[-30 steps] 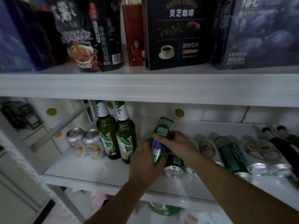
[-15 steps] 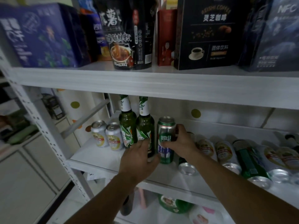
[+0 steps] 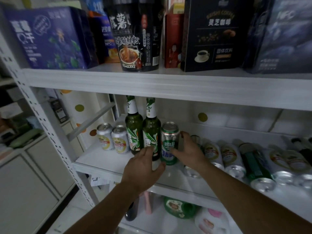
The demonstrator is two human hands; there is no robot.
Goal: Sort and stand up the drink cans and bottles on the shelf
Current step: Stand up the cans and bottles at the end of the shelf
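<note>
**Can upright, hands easing off**

Both hands have loosened since a half-second ago: the left hand [image 3: 143, 168] hangs open below the tall green-and-silver aluminium drink can [image 3: 169, 143], while the right hand [image 3: 189, 150] spreads open just beside it, perhaps brushing its side. That can stands upright near the white shelf's [image 3: 108, 163] front edge, next to two green glass bottles [image 3: 143, 130]. Thin-walled, smooth, probably slippery, it is best gripped around mid-body.
</note>
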